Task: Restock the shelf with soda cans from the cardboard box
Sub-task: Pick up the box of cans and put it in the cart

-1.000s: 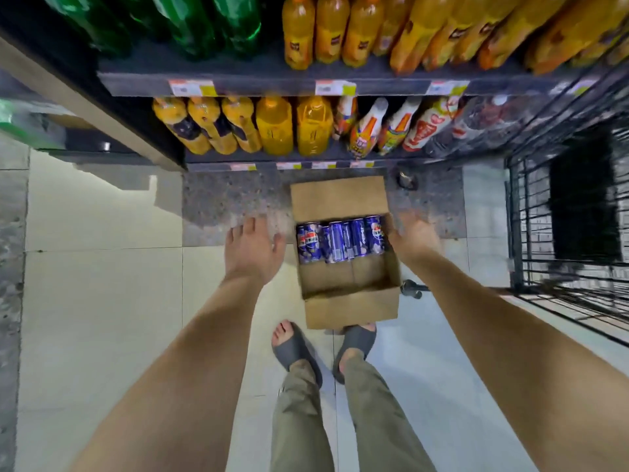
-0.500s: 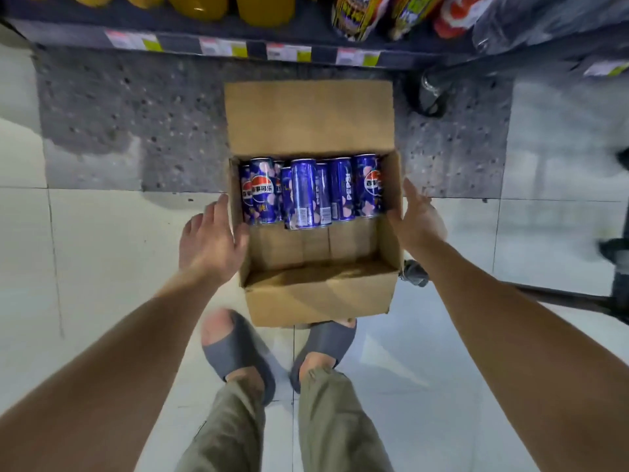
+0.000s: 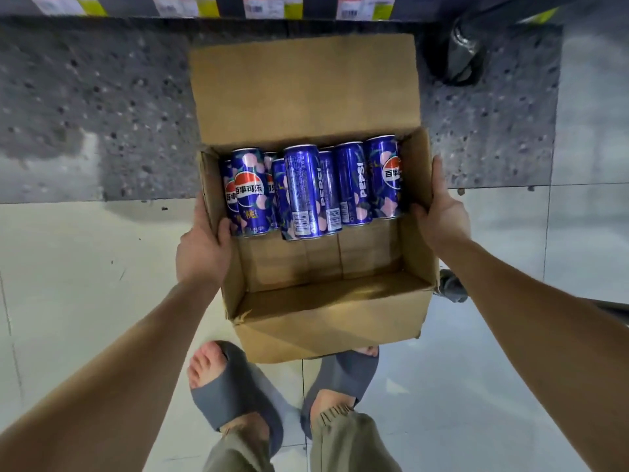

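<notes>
An open cardboard box [image 3: 326, 321] stands on the floor in front of my feet, its far flap folded back. Several tall blue soda cans [image 3: 306, 190] stand in a row along the box's far side; the near half of the box is bare cardboard. My left hand [image 3: 200, 247] grips the box's left wall, thumb inside the rim. My right hand [image 3: 439, 212] holds the right wall from outside, thumb at the rim by the rightmost can.
The bottom shelf edge with price labels [image 3: 265, 5] runs along the top of the view. A dark caster wheel [image 3: 466, 52] of a cart sits at upper right, another [image 3: 451, 289] just right of the box. My sandalled feet [image 3: 238, 386] stand behind the box.
My head has dropped lower and closer, so the shelves have slid out of view. Both hands moved in from beside the box and took hold of its side walls.
</notes>
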### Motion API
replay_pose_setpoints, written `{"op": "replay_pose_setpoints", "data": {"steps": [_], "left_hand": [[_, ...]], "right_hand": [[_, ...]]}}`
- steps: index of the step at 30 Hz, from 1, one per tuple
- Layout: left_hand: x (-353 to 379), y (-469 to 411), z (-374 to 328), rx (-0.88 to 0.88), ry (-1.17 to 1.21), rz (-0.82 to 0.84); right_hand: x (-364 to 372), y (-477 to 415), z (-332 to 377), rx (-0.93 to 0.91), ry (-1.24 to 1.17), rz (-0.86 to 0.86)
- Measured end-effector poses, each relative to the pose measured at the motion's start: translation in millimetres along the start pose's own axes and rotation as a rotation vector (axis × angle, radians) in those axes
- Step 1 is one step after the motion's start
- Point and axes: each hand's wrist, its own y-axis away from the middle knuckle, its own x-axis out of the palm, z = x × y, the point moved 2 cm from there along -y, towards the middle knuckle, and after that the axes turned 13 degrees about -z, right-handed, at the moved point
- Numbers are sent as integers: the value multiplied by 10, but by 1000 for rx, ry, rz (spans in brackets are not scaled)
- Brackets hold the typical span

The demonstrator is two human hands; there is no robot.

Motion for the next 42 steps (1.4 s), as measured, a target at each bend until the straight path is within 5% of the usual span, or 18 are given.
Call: {"op": "replay_pose_setpoints", "data": {"steps": [15, 28, 42], "left_hand": [[-99, 2, -5, 45, 181, -49], [-305, 134, 51, 190, 154, -109], [-1856, 601, -308, 108, 113, -136]], "right_hand": [[23, 26, 0, -19, -12, -51], [-50, 389, -67, -27, -250, -146], [-1475, 908, 419, -145, -234, -181]]}}
